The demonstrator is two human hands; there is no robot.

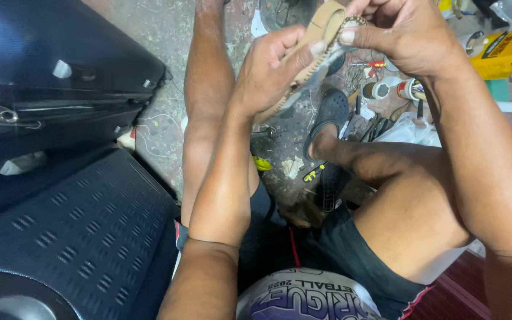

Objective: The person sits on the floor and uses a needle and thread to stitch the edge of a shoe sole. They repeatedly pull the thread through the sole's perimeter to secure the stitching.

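head view: you have a tan sandal sole (312, 56) held up in front of you, above your knees and the littered floor (161, 35). its long axis runs on a slant, from the lower left near your left wrist up to the right, where the rounded end sits between your two hands. your left hand (271, 68) has its grip clamped on the sole from below and the left, thumb pressed flat along the tan face. your right hand (407, 35) comes in from the upper right, its grip pinched together on the stitched edge at the top end, fingertips (346, 37) right on the rim. so both hands touch the sole, the left bearing most of its length, the right only its tip. below, a dark clog (330, 112) is on your foot, with small tools (380, 124) scattered beside it and a yellow box (505, 53) off to the right. a black case (60, 77) lies at your left.
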